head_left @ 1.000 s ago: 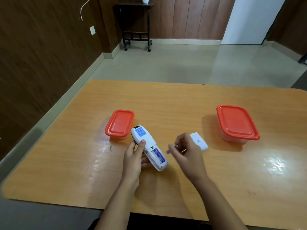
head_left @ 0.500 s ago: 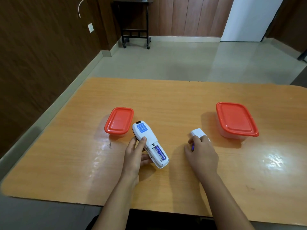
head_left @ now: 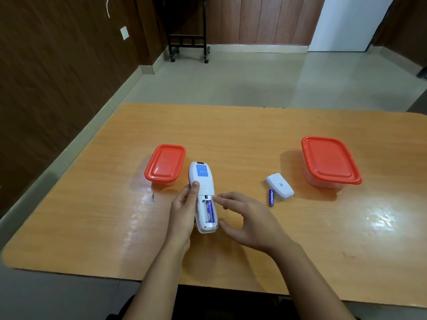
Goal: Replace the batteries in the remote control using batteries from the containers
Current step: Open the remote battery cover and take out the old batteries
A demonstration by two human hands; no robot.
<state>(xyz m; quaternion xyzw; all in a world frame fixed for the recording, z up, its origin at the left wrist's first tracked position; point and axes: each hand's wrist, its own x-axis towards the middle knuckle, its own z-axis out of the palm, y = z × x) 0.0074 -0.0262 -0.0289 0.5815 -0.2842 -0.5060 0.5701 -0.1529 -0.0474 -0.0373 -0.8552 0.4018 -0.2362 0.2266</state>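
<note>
A white remote control [head_left: 203, 188] lies back-up on the wooden table [head_left: 231, 135], its battery bay uncovered with one blue battery [head_left: 209, 211] inside. My left hand [head_left: 183, 212] grips the remote along its left side. My right hand [head_left: 247, 219] hovers just right of the bay, fingers apart and holding nothing. A second blue battery [head_left: 271, 197] lies loose on the table beside the white battery cover [head_left: 279, 186]. Two clear containers with red lids stand shut: a small one [head_left: 165, 163] left of the remote and a larger one [head_left: 330, 161] at the right.
The table's front edge runs close to my body. Beyond the far edge is a tiled floor with a black wheeled stand [head_left: 188, 42] by the wood-panelled wall.
My right hand carried a blue battery to the right, laid it next to the battery cover, and came back empty to the remote. The left hand kept its hold.
</note>
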